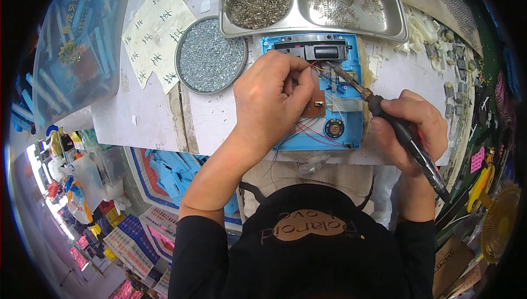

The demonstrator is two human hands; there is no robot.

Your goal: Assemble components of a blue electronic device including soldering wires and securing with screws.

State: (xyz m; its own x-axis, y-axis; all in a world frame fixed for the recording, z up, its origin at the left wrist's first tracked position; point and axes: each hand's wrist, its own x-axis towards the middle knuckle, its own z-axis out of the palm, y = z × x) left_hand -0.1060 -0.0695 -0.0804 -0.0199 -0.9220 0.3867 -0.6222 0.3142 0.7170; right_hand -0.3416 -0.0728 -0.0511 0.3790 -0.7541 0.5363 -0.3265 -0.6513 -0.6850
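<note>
In the head view, your left hand (272, 93) is over the left part of the blue casing (353, 130); its fingers (301, 86) are pinched on thin wires (314, 64), red among them, though the exact grip is partly hidden; your right hand (416, 129) has its fingers wrapped around the black handle of a soldering iron (403, 134), whose tip points into the casing, near those wires; whether it touches anything you cannot tell.

The casing lies open on the white surface (137, 126), in front of you; a black module (326, 52) sits along its far side, a brown circuit board (315, 106) lies partly under your left hand, and a round speaker (334, 128) sits at the near right; beyond, a steel tray (329, 33) holds coil springs (258, 0), with a round dish (178, 60) of small screws (213, 55) to its left.
</note>
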